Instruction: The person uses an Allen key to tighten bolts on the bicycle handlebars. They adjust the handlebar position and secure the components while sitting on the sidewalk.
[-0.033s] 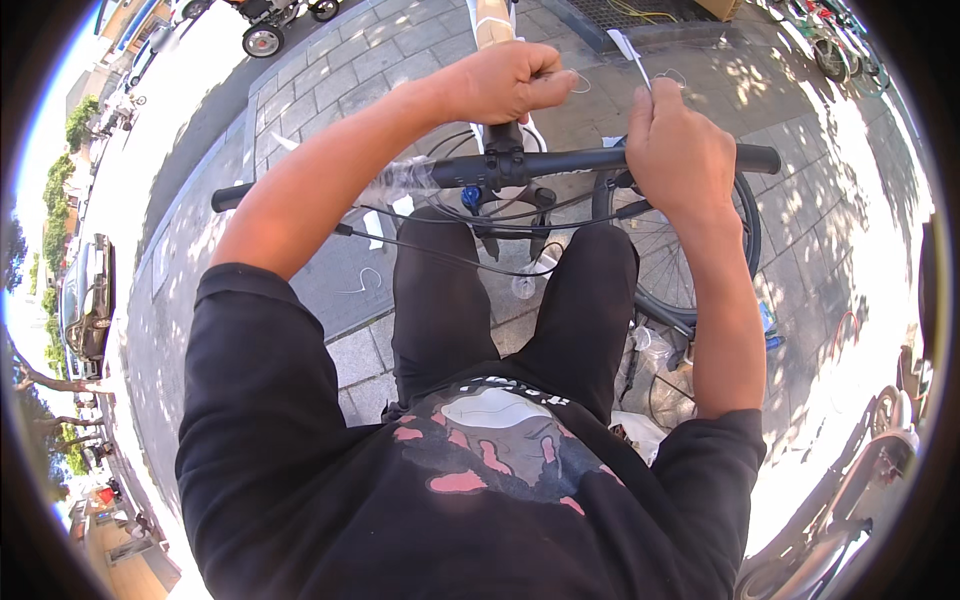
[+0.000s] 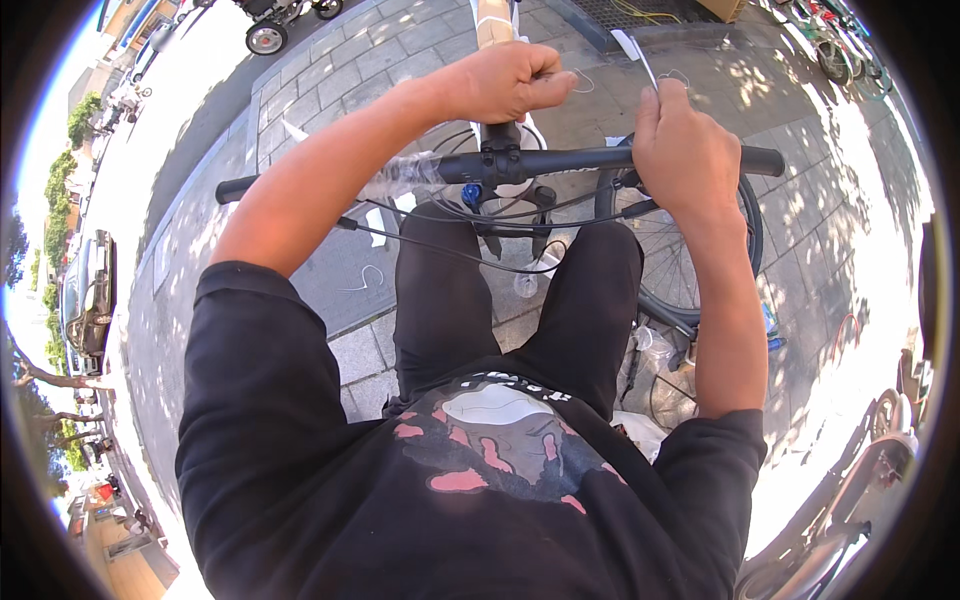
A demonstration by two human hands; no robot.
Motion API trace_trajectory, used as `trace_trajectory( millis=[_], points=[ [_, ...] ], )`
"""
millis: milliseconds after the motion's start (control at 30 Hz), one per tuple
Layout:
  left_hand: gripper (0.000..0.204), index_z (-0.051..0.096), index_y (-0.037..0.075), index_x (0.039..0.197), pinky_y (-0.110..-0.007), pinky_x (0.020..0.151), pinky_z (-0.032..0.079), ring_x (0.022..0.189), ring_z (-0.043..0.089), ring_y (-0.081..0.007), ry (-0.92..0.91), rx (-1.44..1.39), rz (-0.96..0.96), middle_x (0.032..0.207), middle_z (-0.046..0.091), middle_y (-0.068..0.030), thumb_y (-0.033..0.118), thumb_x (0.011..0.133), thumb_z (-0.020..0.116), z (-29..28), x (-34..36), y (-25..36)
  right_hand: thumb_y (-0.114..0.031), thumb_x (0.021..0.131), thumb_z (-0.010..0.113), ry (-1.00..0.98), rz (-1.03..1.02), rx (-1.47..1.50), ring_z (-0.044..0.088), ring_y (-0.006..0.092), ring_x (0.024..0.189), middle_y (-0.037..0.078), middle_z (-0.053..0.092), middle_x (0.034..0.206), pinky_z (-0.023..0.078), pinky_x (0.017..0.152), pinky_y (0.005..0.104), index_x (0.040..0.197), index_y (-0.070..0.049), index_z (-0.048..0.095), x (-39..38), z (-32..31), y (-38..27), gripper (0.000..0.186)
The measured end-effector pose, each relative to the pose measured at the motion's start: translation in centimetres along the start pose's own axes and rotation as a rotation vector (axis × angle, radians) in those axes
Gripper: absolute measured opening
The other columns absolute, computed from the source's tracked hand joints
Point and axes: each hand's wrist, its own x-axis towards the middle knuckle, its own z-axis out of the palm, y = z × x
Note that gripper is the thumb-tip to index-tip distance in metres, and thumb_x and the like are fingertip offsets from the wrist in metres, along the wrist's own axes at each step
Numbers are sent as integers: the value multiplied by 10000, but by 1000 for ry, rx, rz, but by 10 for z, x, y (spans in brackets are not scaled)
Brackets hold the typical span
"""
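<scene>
My left hand (image 2: 510,84) is closed in a fist above the stem (image 2: 500,152) of a bicycle. By its thumb shows a thin pale loop of string (image 2: 583,80); what lies inside the fist is hidden. My right hand (image 2: 688,150) is closed around a thin white strip (image 2: 641,57) with a wider flat end, which sticks up past the thumb. That hand is in front of the right part of the black handlebar (image 2: 575,160); whether it touches the bar I cannot tell. Clear plastic wrap (image 2: 410,172) clings to the bar's left part.
Black cables (image 2: 450,255) loop below the bar, near my knees. A wheel (image 2: 748,225) is at the right. A brown-wrapped tube (image 2: 493,25) rises beyond my left hand. White scraps (image 2: 376,228) and a curled strip (image 2: 368,278) lie on the paving. Bikes (image 2: 835,55) stand far right.
The handlebar and my right hand appear slightly further right and lower in the picture. Both hands stay closed, and the white strip tilts a little more.
</scene>
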Motion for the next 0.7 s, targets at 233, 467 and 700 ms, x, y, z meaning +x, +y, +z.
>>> trace_trajectory(
  millis=[233,467,700],
  points=[
    [500,618,64,914,-286,644,531,672,617,-85,61,-29,-130,792,624,1,518,1123,594,-9,-15,-13,-354,1141,482,30,-7,34,746,456,773,222,754,778,560,754,574,1079,-41,639,-5,13,3,354],
    [508,615,33,912,-305,668,555,681,631,-103,193,-27,-105,816,651,-18,497,1118,619,-9,-17,-6,-349,1144,487,64,-58,64,732,459,769,210,735,753,546,752,590,1099,-51,646,-10,12,9,340],
    [437,645,52,939,-289,642,545,643,571,-80,635,-716,-117,771,569,14,450,1120,650,25,-95,64,-324,1145,514,88,-93,63,721,460,736,210,717,734,545,720,584,1071,-62,636,-16,11,10,298]
  ],
)
